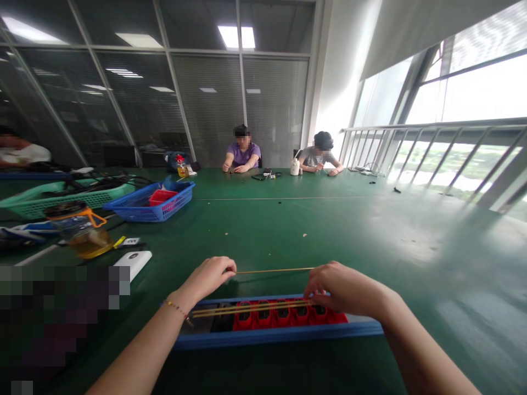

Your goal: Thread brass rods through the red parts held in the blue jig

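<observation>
A thin wooden stick (pixel 274 270) stretches level between my two hands, above the far edge of a blue tray (pixel 280 336). My left hand (pixel 218 271) pinches its left end between thumb and fingers. At its right end, my right hand (pixel 329 285) has its fingers closed on the stick, with the lower fingers near several more sticks (pixel 255 308). Those lie lengthwise over a row of red cups (pixel 263 317) with dark centres in the tray. The tips of my right fingers are partly hidden.
To the left are a white power bank (pixel 138 263), a glass jar of amber liquid (pixel 90 241), a blue basket (pixel 152 211) holding a red one, and a green basket (pixel 82 197) with cables. Two people sit across the green table (pixel 255 233); another is at far left.
</observation>
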